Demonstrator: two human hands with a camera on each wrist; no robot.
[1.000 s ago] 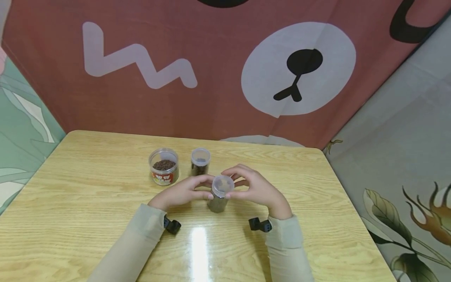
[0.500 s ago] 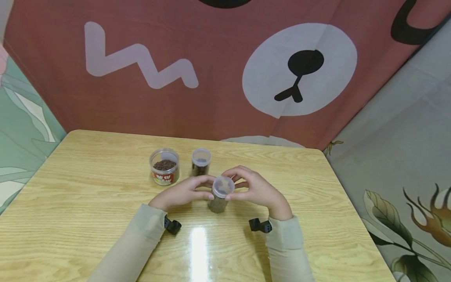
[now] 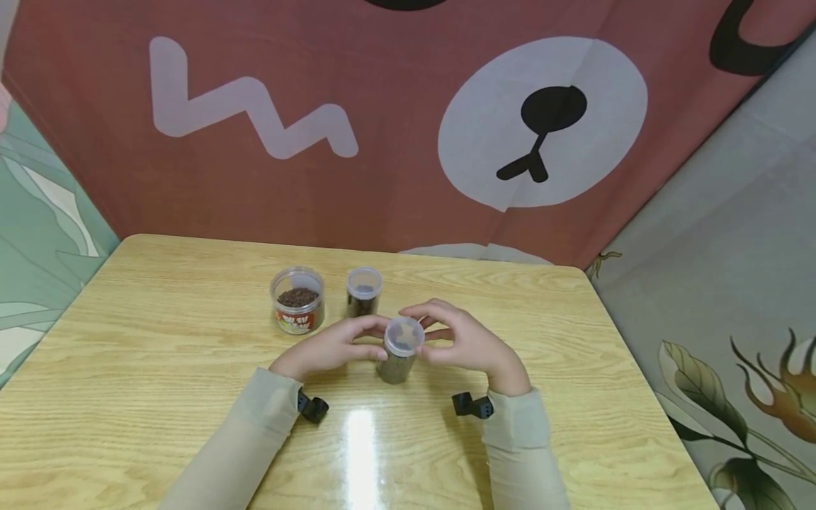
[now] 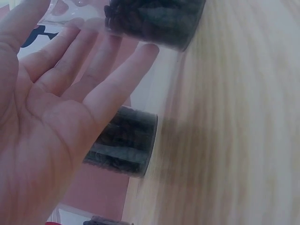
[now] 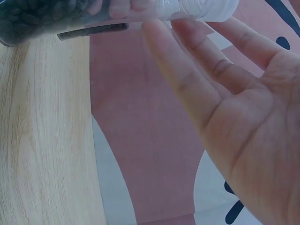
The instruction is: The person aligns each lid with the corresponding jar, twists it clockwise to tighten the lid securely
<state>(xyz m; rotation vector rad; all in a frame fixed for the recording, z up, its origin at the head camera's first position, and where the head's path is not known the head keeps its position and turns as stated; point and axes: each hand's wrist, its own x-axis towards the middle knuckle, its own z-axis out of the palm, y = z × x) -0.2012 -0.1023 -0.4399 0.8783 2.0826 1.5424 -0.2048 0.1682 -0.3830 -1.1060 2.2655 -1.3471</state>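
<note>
A clear plastic jar [image 3: 395, 367] of dark, seed-like pieces stands upright on the table under a translucent lid [image 3: 404, 334]. From the left, my left hand [image 3: 333, 348] holds the jar's upper part between thumb and fingers. My right hand [image 3: 470, 346] comes round the lid from the other side, its thumb at the near edge and fingers behind. In the right wrist view the right fingertips lie against the neck of the jar [image 5: 44, 18], whose dark filling reaches only partway up. The left wrist view shows the left fingers along the jar [image 4: 154, 18].
Just behind the left hand stands a second lidded jar [image 3: 363, 303] with dark contents. An open clear tub [image 3: 298, 322] with a red label and brown crumbly pieces is to its left. The wooden table [image 3: 178, 319] ends at a printed cloth [image 3: 382, 198].
The right thumb has shifted slightly to the right along the lid's edge. The left hand and the jars keep their places.
</note>
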